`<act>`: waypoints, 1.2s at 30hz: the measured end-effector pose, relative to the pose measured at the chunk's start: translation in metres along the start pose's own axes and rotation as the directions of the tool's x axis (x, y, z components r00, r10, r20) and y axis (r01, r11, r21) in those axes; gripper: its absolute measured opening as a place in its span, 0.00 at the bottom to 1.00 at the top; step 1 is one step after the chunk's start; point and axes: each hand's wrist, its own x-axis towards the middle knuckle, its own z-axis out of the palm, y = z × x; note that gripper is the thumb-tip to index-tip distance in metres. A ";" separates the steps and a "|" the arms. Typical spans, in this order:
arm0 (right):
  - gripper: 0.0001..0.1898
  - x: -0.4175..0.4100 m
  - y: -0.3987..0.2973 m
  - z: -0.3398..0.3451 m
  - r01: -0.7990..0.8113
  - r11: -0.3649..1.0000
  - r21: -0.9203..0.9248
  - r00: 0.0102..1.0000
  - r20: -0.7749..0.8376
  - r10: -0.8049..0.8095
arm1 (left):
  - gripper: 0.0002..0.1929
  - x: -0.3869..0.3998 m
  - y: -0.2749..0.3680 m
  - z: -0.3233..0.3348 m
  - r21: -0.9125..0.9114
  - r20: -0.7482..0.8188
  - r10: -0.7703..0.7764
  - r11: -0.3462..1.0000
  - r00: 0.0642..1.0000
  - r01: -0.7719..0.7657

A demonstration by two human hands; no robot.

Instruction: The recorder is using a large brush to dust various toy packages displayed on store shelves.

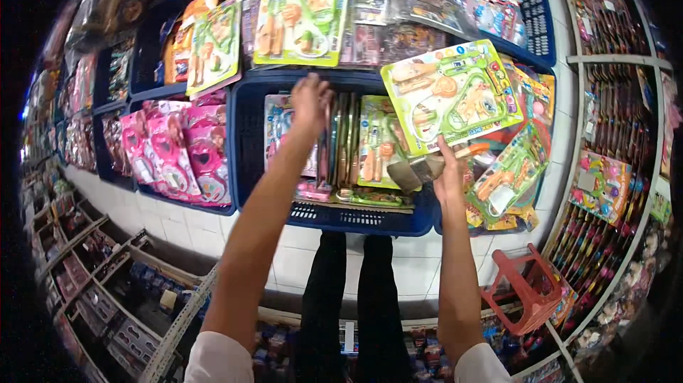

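My right hand (450, 172) grips the lower edge of a carded toy doctor set (453, 94) with a green border, held tilted above the right side of a blue plastic basket (365, 227). Over the back part of that basket is my left hand (311, 100), fingers partly spread, near the tops of upright toy packs; whether it touches one I cannot tell. In the basket stand thin packs on edge (341, 137), with another green-bordered set (376, 145) at their right. A similar large set (304, 9) lies on the basket behind.
Pink carded toy sets (171, 151) fill the basket at left. At right, another green pack (509, 175) lies on a heap of colourful packs. A red plastic stool (523, 292) stands on the tiled floor by the right-hand shelf rack (613, 60). Divided shelves (101, 281) are at lower left.
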 end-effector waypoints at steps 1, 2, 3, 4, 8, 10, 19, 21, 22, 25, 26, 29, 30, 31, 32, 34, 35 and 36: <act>0.24 0.001 0.002 -0.002 0.000 1.000 0.010 0.999 -0.035 0.000 | 0.37 0.020 0.021 -0.022 -0.102 0.021 -0.120 0.987 0.993 0.122; 0.24 0.009 0.013 0.000 0.025 0.998 0.057 0.999 -0.037 -0.023 | 0.34 0.046 0.042 -0.038 -0.165 -0.085 0.004 0.986 0.996 -0.018; 0.25 0.014 0.019 0.002 0.043 0.995 0.086 0.998 -0.039 -0.039 | 0.30 0.063 0.060 -0.050 -0.094 -0.049 0.094 0.991 0.994 -0.099; 0.24 0.015 0.013 -0.004 0.031 0.997 0.071 0.998 -0.062 -0.027 | 0.28 0.063 0.063 -0.042 -0.142 -0.076 0.052 0.988 0.996 -0.063; 0.19 0.048 0.006 -0.014 -0.008 0.990 0.138 0.998 -0.061 0.016 | 0.17 0.105 0.109 -0.052 -0.127 -0.072 -0.091 0.989 0.993 0.081; 0.19 0.053 -0.001 -0.015 0.001 0.990 0.144 0.993 -0.113 0.015 | 0.16 0.100 0.101 -0.045 -0.157 -0.081 -0.072 0.986 0.994 0.058; 0.18 0.047 0.004 -0.047 -0.037 0.992 0.122 0.952 -0.296 0.072 | 0.20 -0.019 0.057 0.013 -0.115 0.128 0.247 0.966 0.961 -0.232; 0.15 0.042 0.005 -0.041 -0.011 0.991 0.130 0.954 -0.296 0.050 | 0.20 -0.056 0.046 0.041 -0.140 0.203 0.212 0.972 0.956 -0.187; 0.15 0.047 0.004 -0.052 0.007 0.993 0.116 0.953 -0.302 0.029 | 0.20 -0.064 0.033 0.057 -0.129 0.249 0.174 0.981 0.953 -0.145; 0.14 0.033 0.007 -0.035 -0.086 0.973 0.214 0.951 -0.273 0.144 | 0.19 -0.074 0.009 0.080 0.003 0.381 0.050 0.998 0.923 -0.055; 0.14 0.037 0.003 -0.047 -0.071 0.974 0.215 0.955 -0.267 0.129 | 0.19 -0.073 -0.007 0.093 0.049 0.410 -0.023 0.999 0.912 0.003; 0.13 0.030 0.004 -0.045 -0.065 0.967 0.246 0.962 -0.242 0.127 | 0.20 -0.066 -0.050 0.103 0.132 0.508 -0.173 0.984 0.844 0.122; 0.14 0.031 -0.001 -0.052 -0.057 0.971 0.233 0.958 -0.261 0.119 | 0.20 -0.070 -0.064 0.114 0.157 0.475 -0.194 0.978 0.859 0.134; 0.14 0.028 0.002 -0.045 -0.067 0.968 0.243 0.955 -0.266 0.133 | 0.19 -0.063 -0.068 0.109 0.220 0.489 -0.223 0.967 0.843 0.129; 0.15 0.024 0.003 -0.039 -0.090 0.961 0.262 0.952 -0.261 0.160 | 0.19 -0.054 -0.072 0.108 0.252 0.486 -0.241 0.959 0.840 0.129; 0.15 0.023 -0.001 -0.044 -0.098 0.968 0.233 0.945 -0.282 0.164 | 0.19 -0.055 -0.083 0.117 0.330 0.452 -0.284 0.934 0.846 0.138; 0.15 0.023 -0.003 -0.047 -0.098 0.974 0.204 0.940 -0.303 0.158 | 0.19 -0.056 -0.086 0.119 0.366 0.432 -0.300 0.920 0.850 0.139; 0.20 0.025 -0.001 -0.049 -0.046 0.985 0.165 0.963 -0.253 0.088 | 0.19 -0.055 -0.089 0.121 0.361 0.427 -0.296 0.922 0.854 0.139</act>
